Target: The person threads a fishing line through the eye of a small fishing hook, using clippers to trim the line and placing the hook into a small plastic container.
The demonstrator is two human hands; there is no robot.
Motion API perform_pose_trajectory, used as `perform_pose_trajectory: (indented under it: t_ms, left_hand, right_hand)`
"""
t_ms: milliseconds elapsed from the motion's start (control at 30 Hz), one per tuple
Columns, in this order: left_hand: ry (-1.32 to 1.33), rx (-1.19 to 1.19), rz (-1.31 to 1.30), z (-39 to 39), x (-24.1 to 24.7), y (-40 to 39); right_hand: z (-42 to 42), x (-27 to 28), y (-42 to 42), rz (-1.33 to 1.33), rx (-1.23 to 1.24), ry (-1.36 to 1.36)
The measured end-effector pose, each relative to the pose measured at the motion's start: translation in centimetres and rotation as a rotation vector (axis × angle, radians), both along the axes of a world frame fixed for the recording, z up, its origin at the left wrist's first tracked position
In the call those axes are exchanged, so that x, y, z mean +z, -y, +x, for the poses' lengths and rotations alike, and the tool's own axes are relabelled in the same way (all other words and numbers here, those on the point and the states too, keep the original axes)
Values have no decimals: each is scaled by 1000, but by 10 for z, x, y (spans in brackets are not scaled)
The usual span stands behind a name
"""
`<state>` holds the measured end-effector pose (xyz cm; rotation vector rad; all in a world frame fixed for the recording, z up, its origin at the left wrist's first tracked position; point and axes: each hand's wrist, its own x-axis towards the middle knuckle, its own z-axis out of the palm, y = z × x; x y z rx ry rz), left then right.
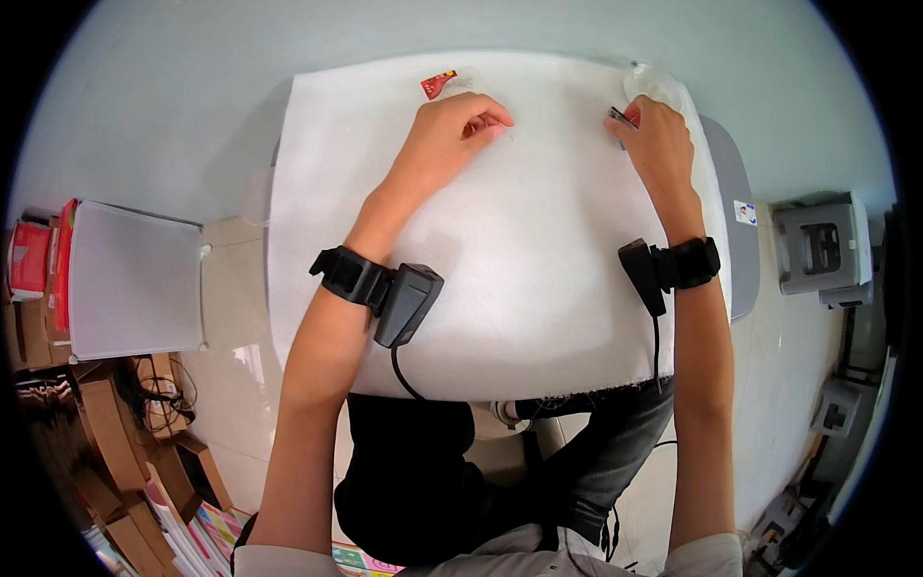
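My left hand (458, 130) is over the upper middle of the white-covered table, its thumb and forefinger pinched together. A tiny thin curved strand (510, 135) shows at those fingertips; it is too small to name exactly. Just beyond that hand lies a red printed packet (437, 85) with a clear part, and small thin dark pieces (458, 84) show in it. My right hand (656, 133), near the far right corner, grips a small tool with a dark and shiny metal end (620, 117). Most of that tool is hidden by my fingers.
A clear plastic bag or wrapper (660, 85) lies beyond my right hand. The white sheet (533, 288) covers the table and has a frayed near edge. Black devices with cables (409, 306) (642, 274) are strapped to both wrists. Cardboard boxes (112, 425) stand on the left floor, grey stools (822, 245) at right.
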<state>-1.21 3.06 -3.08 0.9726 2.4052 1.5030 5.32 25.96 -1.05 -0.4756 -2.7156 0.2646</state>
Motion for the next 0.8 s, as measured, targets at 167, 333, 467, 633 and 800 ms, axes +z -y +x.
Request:
perform_pose_trajectory:
  t_ms: [167, 333, 467, 633, 800]
  left_hand:
    - [-3, -17, 38, 3, 1, 3]
    - [-7, -37, 46, 4, 6, 2]
    - [-64, -35, 84, 11, 10, 2]
    - [9, 45, 40, 5, 5, 1]
    - [136, 109, 170, 9, 10, -3]
  right_hand:
    - [0, 15, 13, -326, 190, -238]
    - [10, -7, 1, -954, 429, -118]
    - [9, -8, -2, -1157, 545, -110]
    - [7, 0, 3, -1115, 633, -3]
    - [10, 0, 4, -1144, 652, 32]
